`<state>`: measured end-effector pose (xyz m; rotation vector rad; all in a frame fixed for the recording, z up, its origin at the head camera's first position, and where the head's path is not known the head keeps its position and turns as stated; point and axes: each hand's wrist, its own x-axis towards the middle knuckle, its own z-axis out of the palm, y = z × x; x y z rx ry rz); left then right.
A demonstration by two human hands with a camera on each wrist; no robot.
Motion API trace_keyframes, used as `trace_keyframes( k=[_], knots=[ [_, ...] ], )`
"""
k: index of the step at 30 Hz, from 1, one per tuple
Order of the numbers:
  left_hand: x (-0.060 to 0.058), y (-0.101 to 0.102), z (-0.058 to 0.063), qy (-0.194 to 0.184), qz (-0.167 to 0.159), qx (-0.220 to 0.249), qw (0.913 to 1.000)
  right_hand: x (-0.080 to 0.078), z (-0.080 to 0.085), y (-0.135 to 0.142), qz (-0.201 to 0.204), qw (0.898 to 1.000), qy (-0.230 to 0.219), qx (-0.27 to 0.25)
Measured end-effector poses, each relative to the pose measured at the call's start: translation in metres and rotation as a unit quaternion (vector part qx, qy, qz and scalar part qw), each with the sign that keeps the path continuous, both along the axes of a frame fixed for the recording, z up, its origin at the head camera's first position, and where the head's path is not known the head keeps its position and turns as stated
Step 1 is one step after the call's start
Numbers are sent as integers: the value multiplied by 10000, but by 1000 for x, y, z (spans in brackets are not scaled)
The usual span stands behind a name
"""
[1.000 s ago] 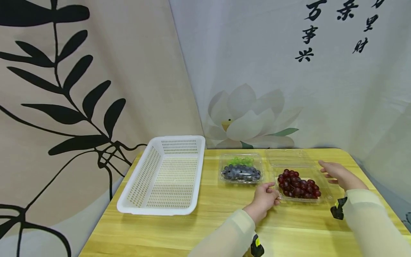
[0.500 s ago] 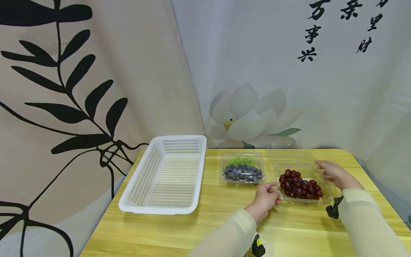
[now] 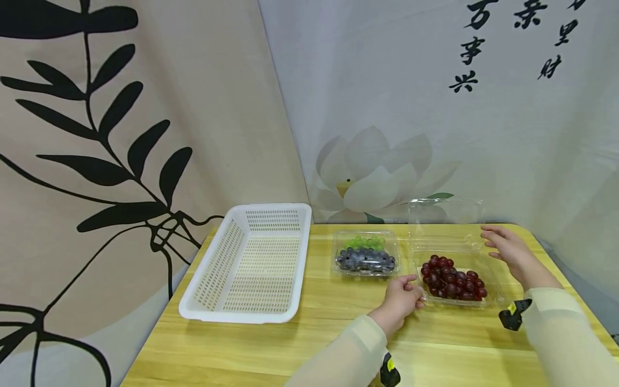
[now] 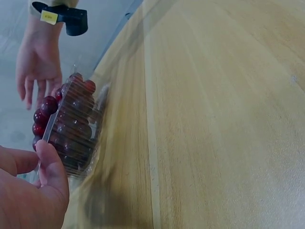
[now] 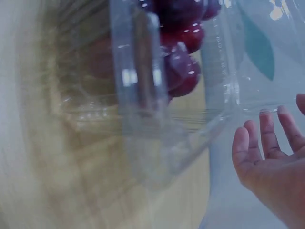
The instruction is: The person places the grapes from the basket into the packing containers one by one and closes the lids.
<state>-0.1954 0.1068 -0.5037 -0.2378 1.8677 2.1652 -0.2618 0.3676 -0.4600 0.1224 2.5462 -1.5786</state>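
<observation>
Red grapes [image 3: 452, 278] lie in a clear plastic clamshell box [image 3: 464, 303] on the right side of the table. Its hinged lid [image 3: 446, 224] stands raised at the back, tilted up against the backdrop. At the near left corner, my left hand [image 3: 397, 302] pinches the box's rim between thumb and fingers, as the left wrist view also shows with the thumb [image 4: 50, 164] at the edge. My right hand [image 3: 519, 258] is beside the lid's right edge, fingers extended; in the right wrist view the fingertips [image 5: 267, 117] come right at the lid's edge.
Left of the grape box sits a closed clear box [image 3: 365, 273] with green and dark grapes. A white perforated basket [image 3: 290, 309] stands farther left on the wooden table [image 3: 232, 355]. A printed cloth [image 3: 232, 107] hangs behind the table.
The box's lid has swung up from lying low at the back to standing raised. My right hand has shifted slightly, following the lid's side. The left hand keeps its pinch on the corner.
</observation>
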Motion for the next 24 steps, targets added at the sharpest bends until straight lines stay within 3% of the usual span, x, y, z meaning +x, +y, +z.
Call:
trace_keyframes(
  k=[4, 7, 11, 15, 20, 24],
  knots=[
    [0, 0, 0, -22, -26, 5, 10000, 3, 6, 1, -115, 9991, 331, -233],
    [1, 0, 0, -38, -50, 13, 10000, 6, 10, 1, -215, 9952, 636, -715],
    [0, 0, 0, -18, -50, 33, 10000, 12, 16, -2, -319, 9813, 993, -1620],
    [0, 1, 0, 21, -42, -1, 10000, 19, 22, -3, -405, 9664, 1266, -2201],
    [-1, 1, -2, 8, -33, -11, 10000, 29, 26, -4, -504, 9605, 1473, -2306],
    [-2, 1, -2, -77, -57, 7, 10000, 38, 25, -4, -569, 9627, 1593, -2111]
  ],
)
